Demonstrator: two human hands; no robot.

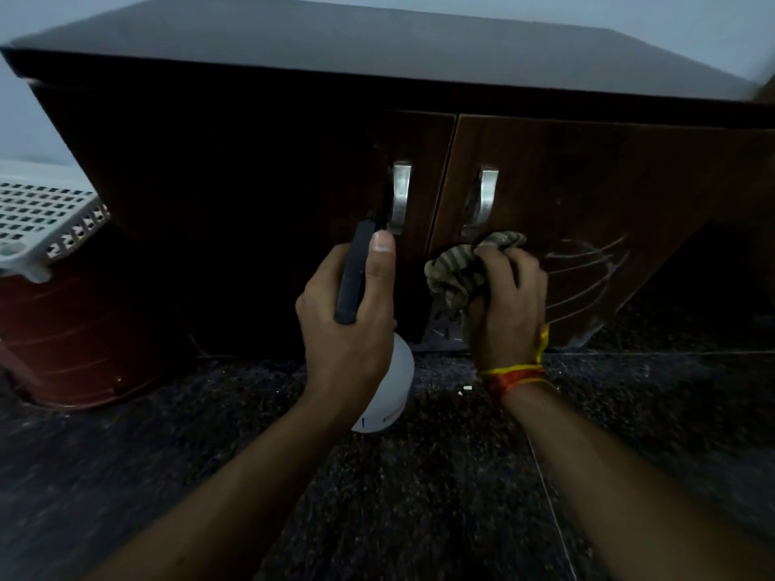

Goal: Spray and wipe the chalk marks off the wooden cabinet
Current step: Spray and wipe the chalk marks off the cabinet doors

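From the head camera we look down on a low, dark brown wooden cabinet [545, 169] with two doors and curved metal handles [400, 195]. White chalk marks [583, 274], looping arcs, lie on the lower part of the right door, just right of our right hand.

Our left hand [348, 325] is curled round a spray bottle [388, 387] with a white rounded body and a black head; the thumb lies along the top of the head, and the nozzle points at the doors near the left handle. Our right hand [509, 304] clutches a bunched, striped olive-and-beige cloth [465, 270], held at the right door below its handle; we cannot tell whether the cloth touches the wood.

We judge the bottle light and rigid, its smooth body possibly slippery when wet, so holding it at the neck under the head seems the sound grip. The cloth looks soft and limp, best kept wadded in the palm so it presses flat on the chalk.

A white perforated plastic basket [37, 211] sits over a reddish-brown bucket [79, 329] at the left, on the speckled dark floor [419, 496].
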